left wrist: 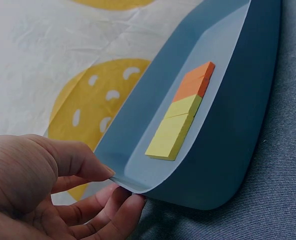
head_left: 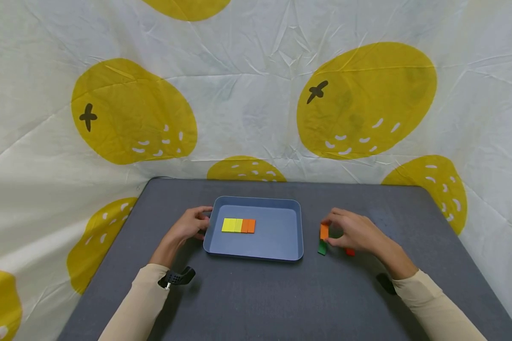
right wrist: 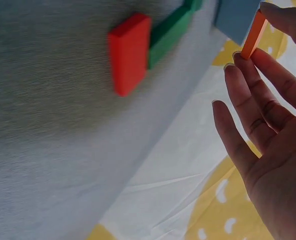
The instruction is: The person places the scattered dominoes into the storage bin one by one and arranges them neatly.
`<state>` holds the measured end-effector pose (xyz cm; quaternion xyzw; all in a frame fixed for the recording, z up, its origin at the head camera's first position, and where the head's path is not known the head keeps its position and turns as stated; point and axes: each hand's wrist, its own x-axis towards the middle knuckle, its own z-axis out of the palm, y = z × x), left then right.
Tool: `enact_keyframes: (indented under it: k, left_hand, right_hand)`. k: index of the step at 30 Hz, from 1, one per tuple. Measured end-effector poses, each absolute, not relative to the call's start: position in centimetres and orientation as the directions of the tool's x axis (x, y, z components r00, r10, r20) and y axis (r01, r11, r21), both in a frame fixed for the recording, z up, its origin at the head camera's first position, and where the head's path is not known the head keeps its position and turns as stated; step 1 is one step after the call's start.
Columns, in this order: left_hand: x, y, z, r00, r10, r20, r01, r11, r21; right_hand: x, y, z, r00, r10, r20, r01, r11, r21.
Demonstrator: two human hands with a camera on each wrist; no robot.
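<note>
My left hand (head_left: pixel 190 224) grips the left rim of the blue-grey tray (head_left: pixel 277 237); in the left wrist view its thumb is over the rim and its fingers are beneath. Inside the tray, yellow pieces (head_left: pixel 231 225) and orange pieces (head_left: pixel 248 226) lie side by side in a row. Right of the tray, my right hand (head_left: pixel 353 230) pinches an orange piece (head_left: pixel 324 231) between thumb and fingertips. Below that piece lies a green piece (head_left: pixel 322 247). A red piece (head_left: pixel 350 252) is partly hidden under the hand; in the right wrist view it lies beside green pieces (right wrist: pixel 170 35).
The tray stands on a dark grey table (head_left: pixel 256 298). Behind the table hangs a white cloth (head_left: pixel 247 109) with large yellow fruit shapes. A black band (head_left: pixel 177 276) is round the left wrist.
</note>
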<state>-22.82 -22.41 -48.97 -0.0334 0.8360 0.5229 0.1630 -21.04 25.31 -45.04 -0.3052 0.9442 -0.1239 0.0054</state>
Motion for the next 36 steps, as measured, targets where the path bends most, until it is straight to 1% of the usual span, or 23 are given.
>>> enact_keyframes:
  k: [11,18,23,31,36]
  left_hand:
    - [-22.9,-22.3,-48.7,-0.943,0.110,-0.315,-0.232,0.462,0.856]
    - [-23.0,-22.3,-48.6,-0.941,0.100,-0.324,-0.241,0.472,0.848]
    - [-23.0,-22.3,-48.7,-0.941,0.103,-0.324,-0.240,0.472,0.848]
    - [-23.0,-22.4,-48.7,-0.941,0.115,-0.318,-0.234,0.460,0.857]
    - [-23.0,-22.3,-48.7,-0.942,0.106,-0.318,-0.236,0.464,0.854]
  right_hand:
    - [-22.2,22.9,-43.0,-0.787,-0.613,0.061,-0.602,0.744,-0.290]
    - [-22.8,21.8,-42.4,-0.750,-0.654,0.095,-0.626,0.657,-0.419]
    - [-23.3,20.7,-42.0,-0.726,-0.680,0.101,-0.640,0.615,-0.461]
    - [-24.2,18.6,-41.1,-0.711,-0.701,0.047,-0.638,0.616,-0.462]
    - [-24.6,17.6,-40.8,-0.691,-0.721,0.048,-0.662,0.605,-0.443]
